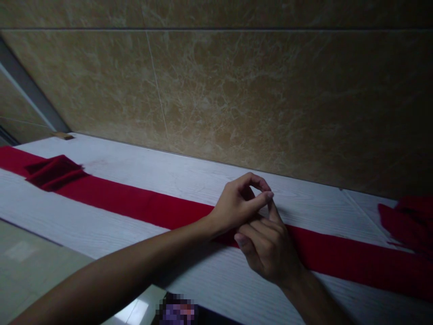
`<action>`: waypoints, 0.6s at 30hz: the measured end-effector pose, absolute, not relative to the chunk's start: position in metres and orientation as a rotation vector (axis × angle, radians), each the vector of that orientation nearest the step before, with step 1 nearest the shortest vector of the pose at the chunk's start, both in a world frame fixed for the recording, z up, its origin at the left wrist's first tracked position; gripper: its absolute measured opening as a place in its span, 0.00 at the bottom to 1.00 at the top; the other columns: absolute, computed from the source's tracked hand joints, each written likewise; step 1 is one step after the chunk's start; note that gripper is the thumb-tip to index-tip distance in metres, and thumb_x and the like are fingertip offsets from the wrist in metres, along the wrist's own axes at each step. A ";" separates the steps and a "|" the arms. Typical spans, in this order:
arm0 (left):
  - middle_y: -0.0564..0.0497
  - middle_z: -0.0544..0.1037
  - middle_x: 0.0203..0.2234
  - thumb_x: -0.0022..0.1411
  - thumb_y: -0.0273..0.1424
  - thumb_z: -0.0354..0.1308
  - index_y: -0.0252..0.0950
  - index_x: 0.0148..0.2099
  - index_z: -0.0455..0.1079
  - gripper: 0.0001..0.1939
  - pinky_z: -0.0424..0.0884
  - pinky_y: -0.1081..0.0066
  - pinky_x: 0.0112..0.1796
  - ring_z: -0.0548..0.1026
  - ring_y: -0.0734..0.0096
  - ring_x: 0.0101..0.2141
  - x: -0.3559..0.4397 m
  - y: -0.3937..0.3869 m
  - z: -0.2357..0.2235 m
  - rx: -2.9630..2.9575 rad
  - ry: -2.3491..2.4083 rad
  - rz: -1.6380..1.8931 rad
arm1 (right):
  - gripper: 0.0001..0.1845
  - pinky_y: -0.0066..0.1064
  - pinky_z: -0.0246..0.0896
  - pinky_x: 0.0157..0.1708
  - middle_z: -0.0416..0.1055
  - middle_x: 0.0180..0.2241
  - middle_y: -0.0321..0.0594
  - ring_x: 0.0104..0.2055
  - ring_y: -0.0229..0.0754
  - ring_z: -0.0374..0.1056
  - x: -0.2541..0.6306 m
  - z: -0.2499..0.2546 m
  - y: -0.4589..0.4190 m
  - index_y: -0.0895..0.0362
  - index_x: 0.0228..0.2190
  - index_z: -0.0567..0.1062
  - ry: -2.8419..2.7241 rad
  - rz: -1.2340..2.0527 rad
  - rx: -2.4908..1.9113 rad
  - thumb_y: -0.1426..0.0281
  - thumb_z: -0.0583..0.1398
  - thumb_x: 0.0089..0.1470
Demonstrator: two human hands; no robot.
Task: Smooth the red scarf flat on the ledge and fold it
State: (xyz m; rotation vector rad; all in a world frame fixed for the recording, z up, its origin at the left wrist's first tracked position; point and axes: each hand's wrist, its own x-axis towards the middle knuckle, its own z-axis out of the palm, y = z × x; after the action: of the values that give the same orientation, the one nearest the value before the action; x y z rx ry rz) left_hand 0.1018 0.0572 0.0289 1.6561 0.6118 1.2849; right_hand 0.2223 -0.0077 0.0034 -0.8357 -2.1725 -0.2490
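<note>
A long red cloth strip [142, 203] lies flat along a white wood-grain table [142, 171], with a folded red piece [54, 171] resting on its left end. My left hand [238, 203] hovers over the middle of the strip, thumb and fingers curled into a pinch. My right hand [267, 246] sits just below it on the strip, fingers bent, its fingertip touching my left thumb. Whether anything small is held between the two hands is too fine to make out.
A beige marble-patterned tiled wall [237, 104] rises right behind the table. A bunched heap of red cloth [409, 223] lies at the table's right end. A small brown object [64, 135] rests at the far left corner. Tiled floor [30, 266] shows at lower left.
</note>
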 end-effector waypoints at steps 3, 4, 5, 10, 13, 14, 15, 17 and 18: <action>0.53 0.78 0.32 0.63 0.34 0.65 0.33 0.39 0.74 0.09 0.64 0.79 0.26 0.68 0.82 0.24 0.101 0.059 0.028 1.657 0.620 1.295 | 0.27 0.49 0.44 0.68 0.67 0.20 0.33 0.24 0.38 0.64 0.222 0.003 -0.006 0.56 0.23 0.73 -2.171 -0.269 -0.833 0.66 0.47 0.72; 0.53 0.78 0.31 0.63 0.34 0.65 0.32 0.39 0.74 0.09 0.64 0.79 0.25 0.68 0.82 0.24 0.101 0.060 0.028 1.653 0.621 1.293 | 0.27 0.50 0.43 0.68 0.67 0.20 0.33 0.24 0.38 0.64 0.222 0.003 -0.006 0.56 0.23 0.73 -2.174 -0.271 -0.833 0.66 0.47 0.72; 0.53 0.78 0.31 0.63 0.34 0.65 0.32 0.38 0.74 0.09 0.63 0.79 0.25 0.68 0.82 0.24 0.102 0.061 0.027 1.647 0.621 1.290 | 0.27 0.51 0.42 0.68 0.67 0.20 0.33 0.25 0.38 0.64 0.221 0.003 -0.005 0.56 0.23 0.73 -2.177 -0.274 -0.835 0.67 0.47 0.72; 0.52 0.77 0.33 0.67 0.34 0.62 0.32 0.40 0.74 0.09 0.66 0.78 0.29 0.70 0.81 0.27 0.102 0.061 0.026 1.669 0.608 1.259 | 0.26 0.51 0.41 0.69 0.69 0.21 0.35 0.27 0.39 0.67 0.220 0.002 -0.005 0.57 0.24 0.74 -2.180 -0.271 -0.833 0.68 0.47 0.71; 0.53 0.77 0.33 0.67 0.34 0.62 0.33 0.41 0.74 0.09 0.65 0.79 0.29 0.68 0.82 0.26 0.100 0.061 0.026 1.698 0.590 1.246 | 0.26 0.51 0.42 0.68 0.70 0.22 0.35 0.27 0.39 0.67 0.221 0.003 -0.006 0.57 0.24 0.73 -2.192 -0.273 -0.840 0.67 0.47 0.72; 0.53 0.77 0.33 0.67 0.35 0.63 0.33 0.41 0.74 0.09 0.64 0.78 0.28 0.67 0.82 0.25 0.100 0.062 0.026 1.701 0.585 1.245 | 0.26 0.51 0.42 0.68 0.69 0.21 0.35 0.27 0.39 0.67 0.221 0.003 -0.007 0.57 0.24 0.73 -2.196 -0.275 -0.843 0.67 0.47 0.72; 0.54 0.77 0.33 0.66 0.35 0.63 0.33 0.42 0.74 0.09 0.63 0.78 0.28 0.66 0.83 0.25 0.099 0.062 0.025 1.704 0.581 1.244 | 0.27 0.51 0.43 0.68 0.69 0.21 0.35 0.27 0.39 0.66 0.221 0.003 -0.007 0.57 0.24 0.73 -2.198 -0.276 -0.846 0.67 0.47 0.72; 0.53 0.77 0.33 0.65 0.36 0.65 0.33 0.42 0.74 0.10 0.63 0.78 0.27 0.66 0.83 0.24 0.098 0.062 0.025 1.709 0.576 1.244 | 0.27 0.50 0.44 0.67 0.68 0.21 0.34 0.26 0.38 0.65 0.221 0.004 -0.008 0.57 0.23 0.73 -2.197 -0.277 -0.849 0.67 0.47 0.72; 0.53 0.78 0.33 0.65 0.36 0.65 0.33 0.43 0.74 0.11 0.63 0.78 0.27 0.65 0.83 0.24 0.098 0.062 0.025 1.712 0.573 1.243 | 0.26 0.50 0.44 0.67 0.68 0.21 0.34 0.26 0.38 0.65 0.221 0.004 -0.008 0.57 0.23 0.73 -2.197 -0.279 -0.851 0.67 0.47 0.72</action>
State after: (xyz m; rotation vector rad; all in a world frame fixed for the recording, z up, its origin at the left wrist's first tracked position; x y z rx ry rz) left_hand 0.0976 0.0625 0.0245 1.7121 0.5728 1.2428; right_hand 0.2213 -0.0080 0.0037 -0.8507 -2.1967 -0.2789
